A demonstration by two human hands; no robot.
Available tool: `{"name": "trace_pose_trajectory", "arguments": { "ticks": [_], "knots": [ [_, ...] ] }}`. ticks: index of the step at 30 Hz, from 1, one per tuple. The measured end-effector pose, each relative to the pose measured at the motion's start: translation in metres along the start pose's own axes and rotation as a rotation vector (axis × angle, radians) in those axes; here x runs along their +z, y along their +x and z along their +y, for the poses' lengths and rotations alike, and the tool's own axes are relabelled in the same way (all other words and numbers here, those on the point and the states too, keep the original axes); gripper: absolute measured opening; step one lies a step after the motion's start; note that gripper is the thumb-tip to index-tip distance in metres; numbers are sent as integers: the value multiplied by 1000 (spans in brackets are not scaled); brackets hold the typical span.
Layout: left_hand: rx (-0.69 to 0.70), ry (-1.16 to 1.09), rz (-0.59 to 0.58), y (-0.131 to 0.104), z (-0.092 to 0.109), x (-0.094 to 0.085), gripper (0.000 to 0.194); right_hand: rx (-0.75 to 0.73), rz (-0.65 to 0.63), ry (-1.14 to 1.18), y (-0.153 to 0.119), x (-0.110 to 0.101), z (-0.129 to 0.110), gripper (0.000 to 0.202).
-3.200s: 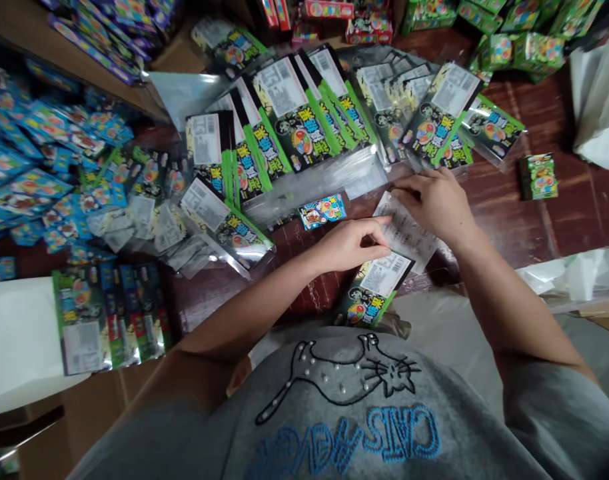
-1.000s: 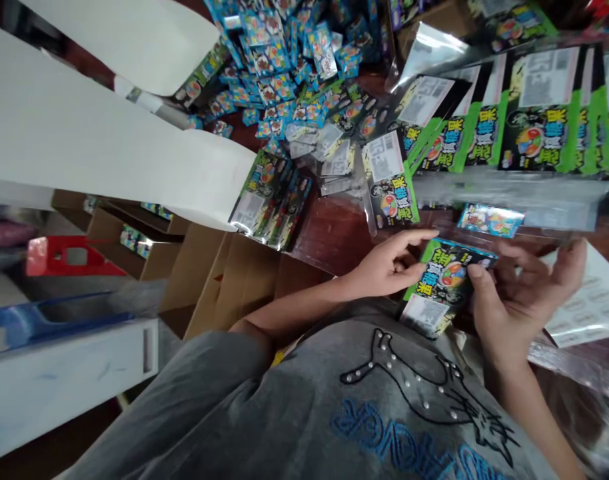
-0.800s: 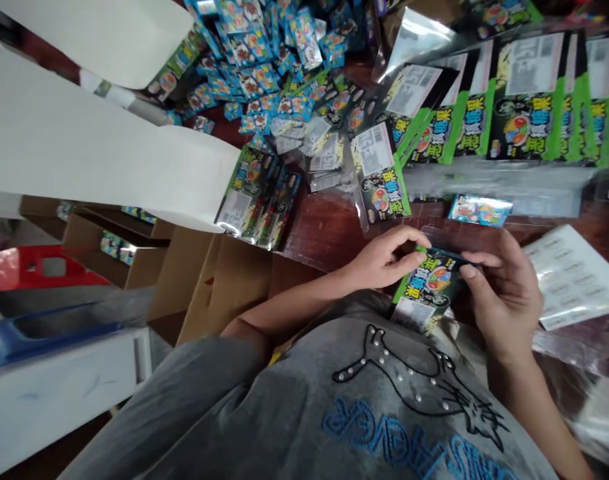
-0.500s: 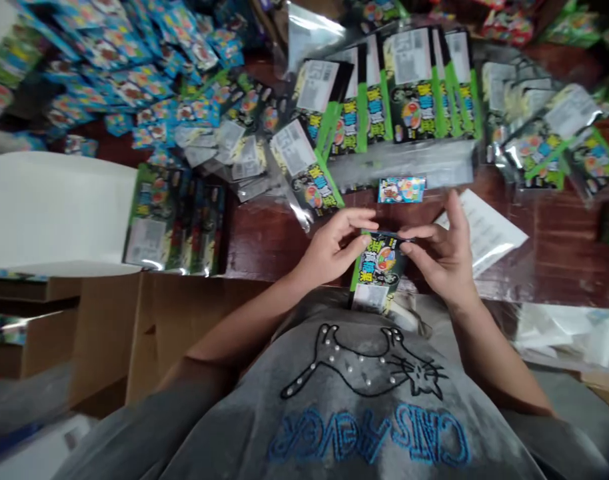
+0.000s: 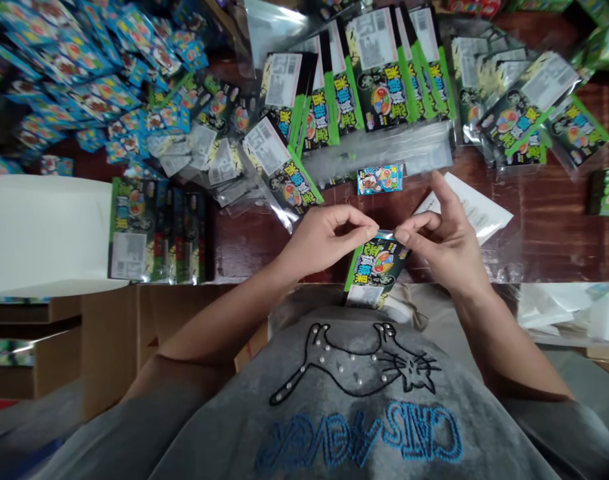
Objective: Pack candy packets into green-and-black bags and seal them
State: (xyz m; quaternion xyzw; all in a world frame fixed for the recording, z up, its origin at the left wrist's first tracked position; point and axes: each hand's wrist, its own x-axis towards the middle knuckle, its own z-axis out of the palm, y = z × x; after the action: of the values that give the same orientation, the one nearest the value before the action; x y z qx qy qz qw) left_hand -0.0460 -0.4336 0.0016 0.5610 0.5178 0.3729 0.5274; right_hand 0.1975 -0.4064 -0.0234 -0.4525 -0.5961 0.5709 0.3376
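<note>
A black and green candy packet (image 5: 377,267), with a colourful round picture on it, hangs over the table's front edge close to my body. My left hand (image 5: 329,237) pinches its upper left corner between thumb and fingertips. At the upper right corner, my right hand (image 5: 442,247) pinches with thumb and a finger, its index finger raised. A bluish strip shows along the top edge between the two pinches. Just beyond my hands lies a small blue candy packet (image 5: 380,179). Under and behind my right hand is a white paper packet (image 5: 477,207) with faint print.
Overlapping black and green packets (image 5: 379,73) lie at the back, with more packets (image 5: 524,113) to the right. Small blue packets (image 5: 84,80) are heaped at the back left. Upright black packets (image 5: 129,230) stand beside a white box flap (image 5: 44,233). Cardboard boxes (image 5: 104,340) are below.
The view has shifted, so the table things appear further left. My left thumb and fingers have closed together on the packet's top edge. The packet tilts slightly more.
</note>
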Motion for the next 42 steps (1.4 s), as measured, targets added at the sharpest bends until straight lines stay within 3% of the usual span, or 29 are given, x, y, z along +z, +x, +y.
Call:
{"name": "trace_pose_trajectory", "arguments": {
  "ticks": [4,8,10,13,18,22,25,28,29,31,33,35,37,39,42],
  "knots": [
    [106,-39,-39,-7,-14,2,21,-36,-43,-11,-10,-14,-5,83],
    [179,-20,8,-10,-22,7,9,-138,-93,-161,-4,-32,-30,33],
    [203,-7,16,-10,-21,10,6,-195,-184,-262,4,-36,-43,16],
    [233,2,34,-11,-17,13,4,-216,-324,-379,15,-31,-53,17],
    [213,-31,78,-17,-15,10,5,-311,-224,-552,18,-13,-50,17],
    [206,-70,106,-25,-19,6,5,-495,-130,-718,15,-2,-48,58],
    [244,-50,128,-35,-27,-7,8,-620,-307,-820,30,4,-45,60],
    [340,54,262,-66,-39,-34,24,-564,-536,-737,64,23,-52,56],
    [363,144,351,-84,-45,-44,34,-504,-550,-710,78,35,-58,52],
    [350,395,596,-129,-63,-67,68,-392,-449,-623,110,74,-72,45],
    [252,649,865,-176,-87,-91,107,-295,-298,-409,146,132,-85,45],
    [104,823,1014,-216,-115,-115,129,-145,-332,-134,181,204,-91,50],
    [-7,927,1037,-241,-139,-134,136,-53,-432,-49,210,277,-91,48],
    [-88,975,1015,-252,-156,-147,135,-89,-548,-208,227,339,-87,43],
    [-174,971,984,-253,-168,-152,133,-156,-696,-387,234,392,-79,39]
  ]
}}
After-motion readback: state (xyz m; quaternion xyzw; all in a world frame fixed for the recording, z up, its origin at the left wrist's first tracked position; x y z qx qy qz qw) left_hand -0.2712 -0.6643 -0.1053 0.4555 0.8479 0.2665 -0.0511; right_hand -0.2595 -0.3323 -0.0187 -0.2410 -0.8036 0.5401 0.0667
